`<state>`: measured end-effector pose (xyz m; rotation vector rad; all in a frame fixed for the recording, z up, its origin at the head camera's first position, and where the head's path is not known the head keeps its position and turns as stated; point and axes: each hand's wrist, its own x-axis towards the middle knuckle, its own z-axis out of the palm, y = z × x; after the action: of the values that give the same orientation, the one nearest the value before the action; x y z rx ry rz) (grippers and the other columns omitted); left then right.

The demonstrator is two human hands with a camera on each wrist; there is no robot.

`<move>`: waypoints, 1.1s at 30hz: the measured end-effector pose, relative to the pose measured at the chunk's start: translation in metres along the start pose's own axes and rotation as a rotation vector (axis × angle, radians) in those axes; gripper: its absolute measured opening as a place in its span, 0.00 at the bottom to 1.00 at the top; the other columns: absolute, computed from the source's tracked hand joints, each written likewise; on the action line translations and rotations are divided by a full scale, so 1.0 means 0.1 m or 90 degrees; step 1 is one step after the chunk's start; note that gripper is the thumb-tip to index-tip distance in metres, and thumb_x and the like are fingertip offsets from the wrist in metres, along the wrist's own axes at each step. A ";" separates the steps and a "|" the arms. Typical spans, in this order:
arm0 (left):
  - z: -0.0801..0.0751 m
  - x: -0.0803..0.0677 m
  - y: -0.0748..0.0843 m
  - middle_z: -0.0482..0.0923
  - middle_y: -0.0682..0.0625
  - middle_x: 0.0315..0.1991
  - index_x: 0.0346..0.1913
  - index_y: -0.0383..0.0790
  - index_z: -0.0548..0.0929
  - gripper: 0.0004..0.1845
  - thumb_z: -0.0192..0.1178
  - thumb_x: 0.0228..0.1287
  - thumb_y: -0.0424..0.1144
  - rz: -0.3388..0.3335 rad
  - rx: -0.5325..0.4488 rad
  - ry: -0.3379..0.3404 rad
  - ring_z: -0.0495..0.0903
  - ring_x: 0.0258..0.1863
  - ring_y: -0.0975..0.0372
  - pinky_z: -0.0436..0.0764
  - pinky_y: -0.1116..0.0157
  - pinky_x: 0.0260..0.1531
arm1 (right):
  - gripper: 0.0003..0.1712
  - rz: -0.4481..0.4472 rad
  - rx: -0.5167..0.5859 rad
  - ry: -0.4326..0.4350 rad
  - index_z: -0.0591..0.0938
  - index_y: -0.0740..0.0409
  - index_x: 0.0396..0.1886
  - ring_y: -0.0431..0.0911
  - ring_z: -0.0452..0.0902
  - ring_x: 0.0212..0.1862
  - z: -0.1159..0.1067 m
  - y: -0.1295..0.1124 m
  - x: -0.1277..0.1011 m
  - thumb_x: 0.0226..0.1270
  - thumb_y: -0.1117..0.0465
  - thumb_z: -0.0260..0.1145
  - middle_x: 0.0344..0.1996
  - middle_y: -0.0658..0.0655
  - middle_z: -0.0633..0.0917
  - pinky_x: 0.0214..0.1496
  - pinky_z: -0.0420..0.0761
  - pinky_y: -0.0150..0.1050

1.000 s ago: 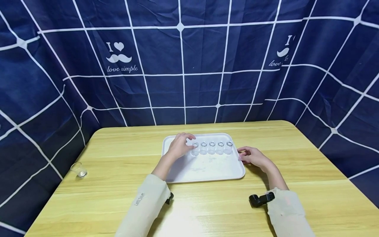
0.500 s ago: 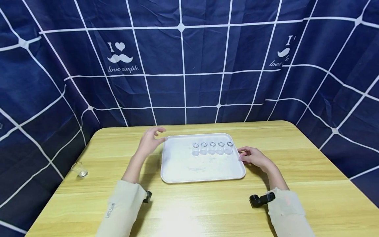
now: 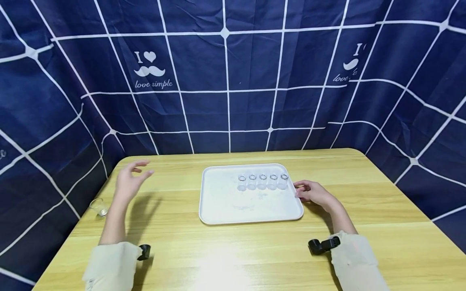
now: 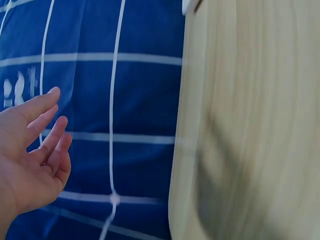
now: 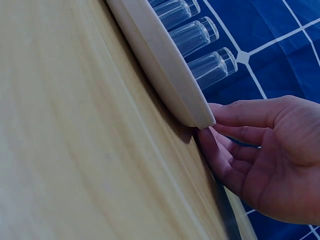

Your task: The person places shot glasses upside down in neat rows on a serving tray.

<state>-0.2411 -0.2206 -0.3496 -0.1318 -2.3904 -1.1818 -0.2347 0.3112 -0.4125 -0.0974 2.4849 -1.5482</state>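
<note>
The left hand [image 3: 128, 181] hangs in the air above the left part of the table [image 3: 233, 250], fingers spread loosely and holding nothing. The left wrist view shows the same: a relaxed palm [image 4: 27, 155] with straight fingers, the table edge [image 4: 200, 150] beside it and only blue cloth [image 4: 125, 100] behind. It is well apart from the tray [image 3: 218, 202] and nearer to the lone small glass [image 3: 98, 207] that stands close to the table's left edge, though it does not touch it.

The right hand [image 3: 316, 194] lies on the table at the right rim of the tray. In the right wrist view its fingertips [image 5: 220, 112] rest against the rim of the tray [image 5: 165, 70], gently bent but not wrapped round it; this looks like a light bracing touch that keeps the tray from sliding, rather than a grip.

On the tray, 5 small clear glasses [image 3: 262, 182] stand upright in 1 straight row along its far half, side by side and nearly touching, toward the right end. The same row [image 5: 200, 35] shows just past the rim in the right wrist view. The rest of the tray floor is bare white with faint smears.

A dark blue cloth [image 3: 233, 81] with a white grid hangs behind the table.
</note>
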 end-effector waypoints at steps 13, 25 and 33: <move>-0.59 -0.28 -0.44 0.73 0.39 0.44 0.50 0.31 0.77 0.20 0.64 0.55 0.37 -0.149 0.092 0.183 0.65 0.44 0.55 0.60 0.65 0.44 | 0.26 0.001 -0.009 0.003 0.66 0.77 0.57 0.42 0.75 0.34 -0.02 -0.02 0.00 0.61 0.69 0.59 0.33 0.58 0.77 0.38 0.78 0.34; -0.72 -0.51 -0.81 0.63 0.33 0.58 0.62 0.29 0.64 0.31 0.60 0.59 0.41 -0.278 0.053 0.103 0.61 0.57 0.45 0.59 0.56 0.56 | 0.25 0.002 -0.024 0.000 0.66 0.77 0.56 0.43 0.75 0.35 -0.01 -0.01 0.01 0.62 0.69 0.59 0.35 0.59 0.77 0.36 0.77 0.34; -0.69 -0.59 -1.01 0.58 0.36 0.60 0.67 0.30 0.53 0.38 0.59 0.61 0.41 -0.327 -0.023 0.037 0.62 0.52 0.53 0.62 0.76 0.45 | 0.24 0.004 -0.024 -0.001 0.66 0.77 0.56 0.44 0.75 0.36 0.00 -0.02 0.01 0.62 0.69 0.58 0.35 0.60 0.77 0.38 0.77 0.35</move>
<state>-0.1921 -0.3298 -0.4133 0.5274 -2.4246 -1.4209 -0.2357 0.3101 -0.4105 -0.0962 2.5103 -1.4983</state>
